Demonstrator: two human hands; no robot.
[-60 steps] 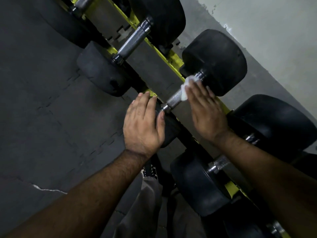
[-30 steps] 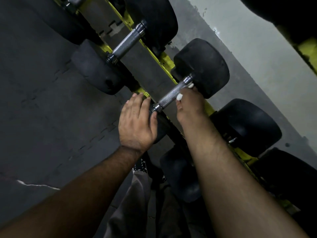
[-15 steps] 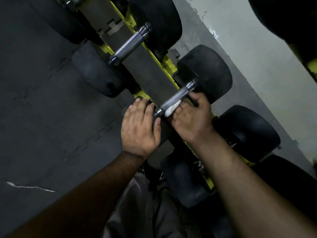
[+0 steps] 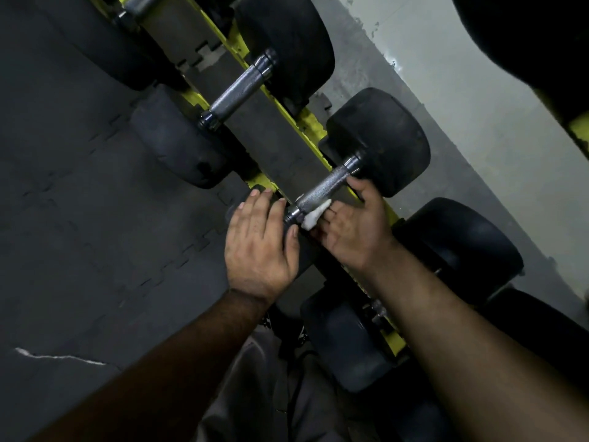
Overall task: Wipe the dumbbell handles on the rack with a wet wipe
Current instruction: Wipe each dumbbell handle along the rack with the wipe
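Wet wipe [image 4: 314, 215] was slid from far head toward near collar of dumbbell handle [image 4: 323, 188], pinched in right hand [image 4: 353, 229] fingers beneath handle. Left hand [image 4: 258, 242] lay flat, fingers together, on near head. Wiping step judged under way; return stroke along handle needed next.

The scene was dim and grainy; the wall [image 4: 452, 100] caught most light, forearms blurred, edges bowed wide-angle.

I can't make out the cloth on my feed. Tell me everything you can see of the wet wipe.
The wet wipe is a small, white, crumpled wad. It sits at the near end of the knurled metal dumbbell handle, pressed against its underside. The right hand holds it from below with curled fingers, hiding most of it. The left hand rests flat on the near weight, not touching it.
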